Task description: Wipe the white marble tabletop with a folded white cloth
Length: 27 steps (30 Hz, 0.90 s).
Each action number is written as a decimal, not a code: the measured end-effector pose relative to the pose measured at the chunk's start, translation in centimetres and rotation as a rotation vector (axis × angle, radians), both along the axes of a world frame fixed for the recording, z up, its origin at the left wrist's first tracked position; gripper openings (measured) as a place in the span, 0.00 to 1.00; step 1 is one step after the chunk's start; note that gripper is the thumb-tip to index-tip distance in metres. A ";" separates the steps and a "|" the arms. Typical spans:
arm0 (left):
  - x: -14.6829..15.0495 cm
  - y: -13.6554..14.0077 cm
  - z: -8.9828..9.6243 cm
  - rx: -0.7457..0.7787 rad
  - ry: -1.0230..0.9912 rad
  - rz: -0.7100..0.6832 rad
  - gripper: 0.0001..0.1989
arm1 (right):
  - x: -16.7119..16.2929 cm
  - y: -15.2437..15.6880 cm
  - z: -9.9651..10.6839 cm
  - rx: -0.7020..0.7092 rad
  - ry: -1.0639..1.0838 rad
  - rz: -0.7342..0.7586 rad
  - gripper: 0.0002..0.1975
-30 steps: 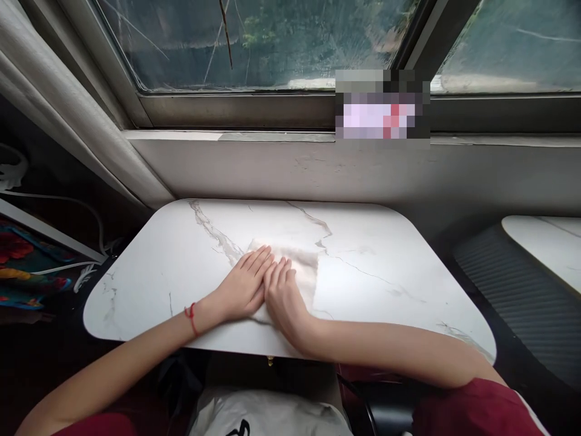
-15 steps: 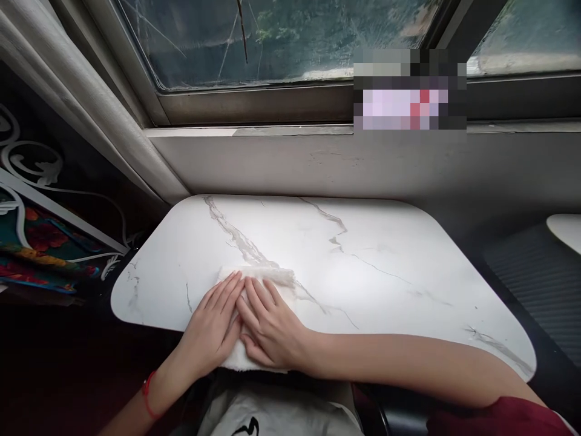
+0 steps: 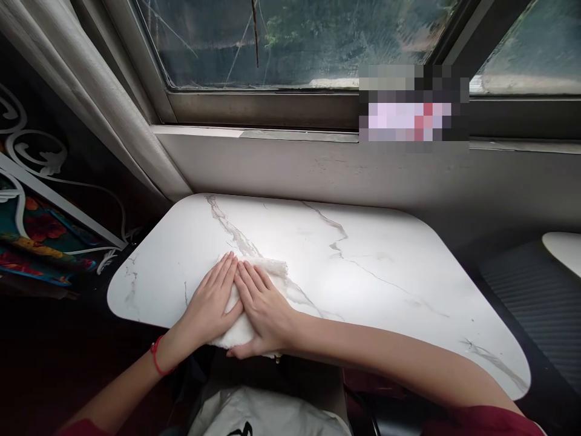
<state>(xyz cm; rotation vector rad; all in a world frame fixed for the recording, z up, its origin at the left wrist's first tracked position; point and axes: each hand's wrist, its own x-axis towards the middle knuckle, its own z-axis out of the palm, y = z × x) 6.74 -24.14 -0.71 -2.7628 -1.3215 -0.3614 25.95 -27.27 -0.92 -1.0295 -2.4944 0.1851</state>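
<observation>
Both my hands lie flat on a folded white cloth (image 3: 238,332) on a white tabletop (image 3: 381,242) with grey, marble-like veins. My left hand (image 3: 209,300) covers the cloth's left part, its fingers straight and pointing away from me. Over the middle and right part rests my right hand (image 3: 270,306), fingers stretched out and thumb apart near the table's front edge. The fingertips of the two hands almost meet. Part of the cloth shows between them and beyond the right fingers; its front end reaches the table's near edge.
A window (image 3: 290,48) and grey wall (image 3: 308,163) stand behind the table. A pale curtain (image 3: 91,91) hangs at the left, above a white scrolled metal frame (image 3: 59,188) and flowered fabric (image 3: 40,242). A dark ribbed surface (image 3: 531,309) and another white top (image 3: 567,251) are at the right.
Both hands and the cloth have shifted slightly away from me and to the left. My right thumb has spread out from the fingers. The camera view has tilted a little.
</observation>
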 end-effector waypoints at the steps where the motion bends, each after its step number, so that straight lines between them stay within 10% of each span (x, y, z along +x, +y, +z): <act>1: -0.1 0.5 -0.1 -0.009 0.006 0.008 0.36 | -0.1 0.6 -0.1 0.001 -0.005 0.002 0.66; 27: 3.6 23.6 -0.2 0.016 -0.085 0.101 0.31 | 1.4 23.7 -0.7 0.046 -0.049 -0.147 0.52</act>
